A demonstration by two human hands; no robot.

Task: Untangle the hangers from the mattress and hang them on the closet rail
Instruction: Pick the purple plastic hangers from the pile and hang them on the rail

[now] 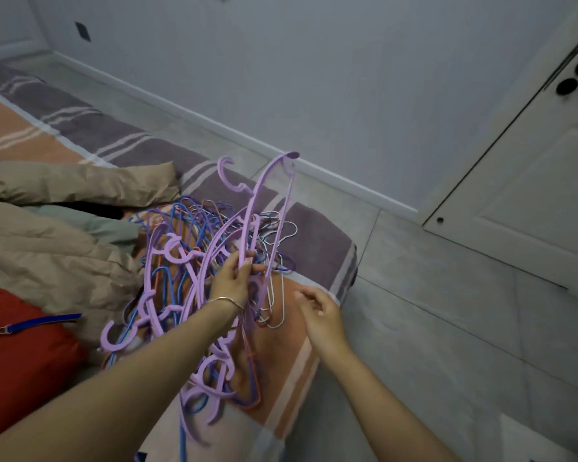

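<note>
On the mattress (317, 241) corner, the hangers (187, 261) lie tangled; your left hand (236, 278) pinches one purple hanger (287, 156), likely light, stiff and snag-prone. Grip near its hook. Your right hand (321, 315) hovers, fingers loose.

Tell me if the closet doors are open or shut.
Shut: the closet doors meet along a thin seam by the black knobs; no interior shows.

- Lilac hangers (194, 288): matt plastic.
- Thin hangers (276, 295), frame centre: smooth coated wire.
- Mattress (317, 248): striped woven cloth.
- Bangle (226, 300): shiny metal.
- Floor (447, 295): smooth tile.
</note>
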